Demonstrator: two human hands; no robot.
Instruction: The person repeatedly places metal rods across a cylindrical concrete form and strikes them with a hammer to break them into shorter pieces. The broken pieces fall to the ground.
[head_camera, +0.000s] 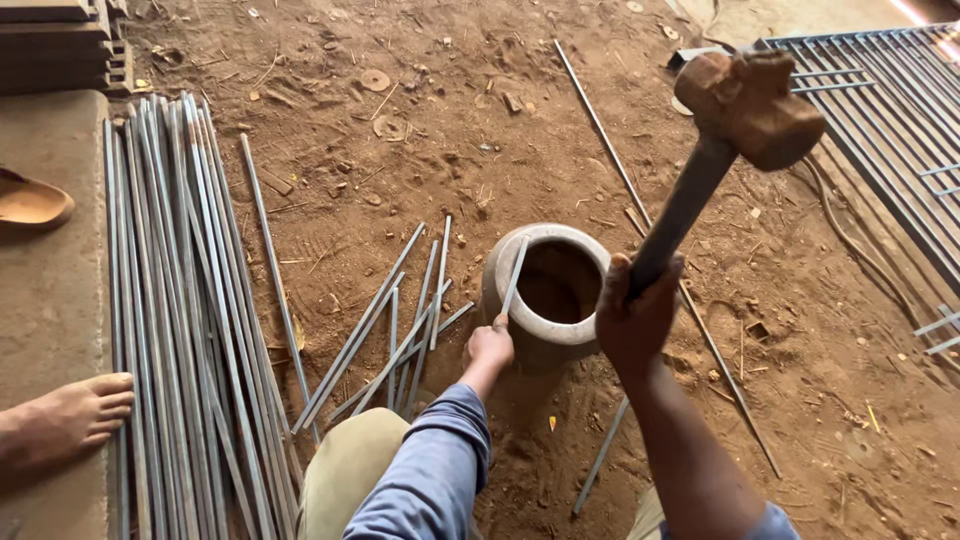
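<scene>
My right hand (636, 318) grips the handle of a heavy rusty hammer (748, 103), whose head is raised high at the upper right. My left hand (488, 347) holds a short thin metal rod (516, 276), resting it across the rim of a thick metal ring (548, 328) that stands on the dirt floor. The ring's hollow middle is dark and partly hidden by my right hand.
Several short cut rods (400, 335) lie scattered left of the ring. A bundle of long rods (190, 300) runs along a concrete slab (50, 300) with a bare foot (65, 420) and a sandal (30, 202). A metal grille (890, 110) lies at right. A long rod (640, 215) crosses the dirt.
</scene>
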